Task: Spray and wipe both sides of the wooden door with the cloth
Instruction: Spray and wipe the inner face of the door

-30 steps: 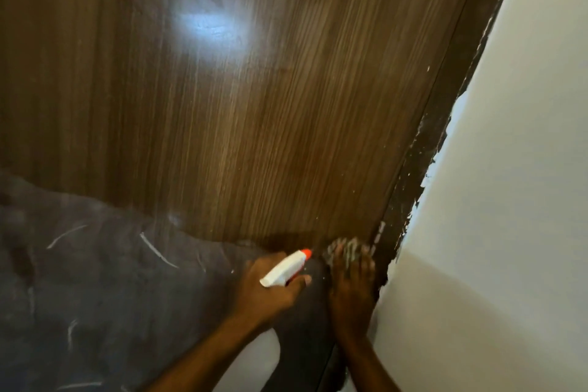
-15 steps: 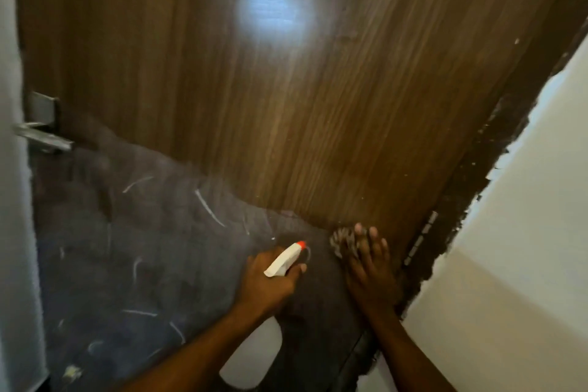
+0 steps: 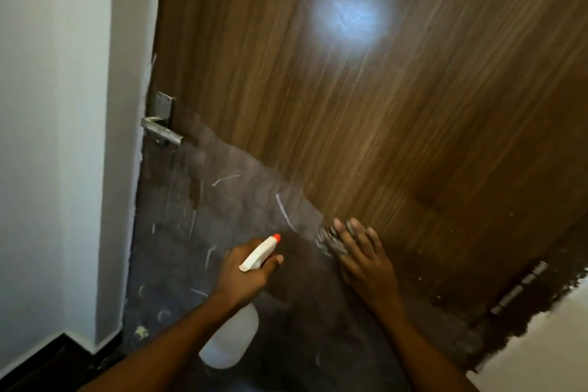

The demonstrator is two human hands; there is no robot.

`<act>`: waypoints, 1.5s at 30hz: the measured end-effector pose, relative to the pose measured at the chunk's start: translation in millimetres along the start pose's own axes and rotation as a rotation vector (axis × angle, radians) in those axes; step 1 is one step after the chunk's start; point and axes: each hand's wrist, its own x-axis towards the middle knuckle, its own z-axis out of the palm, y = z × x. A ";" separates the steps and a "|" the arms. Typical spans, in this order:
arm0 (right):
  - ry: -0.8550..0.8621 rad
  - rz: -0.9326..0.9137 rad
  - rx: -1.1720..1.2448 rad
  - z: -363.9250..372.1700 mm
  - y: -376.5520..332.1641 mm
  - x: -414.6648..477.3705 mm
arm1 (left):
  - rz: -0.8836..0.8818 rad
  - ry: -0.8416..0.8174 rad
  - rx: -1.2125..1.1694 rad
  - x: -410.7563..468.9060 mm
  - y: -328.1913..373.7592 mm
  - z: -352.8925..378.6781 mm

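The wooden door fills the view, glossy brown above and dull, grey and streaked with scratches below. My left hand grips a white spray bottle by its trigger head, with the orange nozzle aimed at the door. My right hand lies flat with straight fingers on a crumpled cloth and presses it against the door at the border between the glossy and dull areas. Most of the cloth is hidden under the hand.
A metal lever handle sticks out at the door's left edge beside a white wall. A hinge sits on the dark frame at the lower right, next to another white wall. A dark skirting runs at bottom left.
My view has swung left, bringing the door handle and left wall into sight. My right hand with the cloth has slid left and up along the door, away from the hinge side. The bottle stays held.
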 end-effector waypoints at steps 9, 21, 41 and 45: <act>0.223 0.684 -0.089 -52.1 49.5 24.4 | -0.002 -0.005 -0.050 3.6 -6.5 -10.3; -0.024 -0.248 -0.014 13.6 -41.7 76.3 | -0.022 0.166 -0.070 40.6 -25.5 -109.8; 0.026 -0.167 0.109 16.5 -112.3 268.0 | 0.007 0.260 -0.109 78.5 -16.8 -222.4; -0.006 0.024 0.034 15.7 -155.8 351.3 | -0.020 0.276 -0.140 84.4 -5.8 -242.5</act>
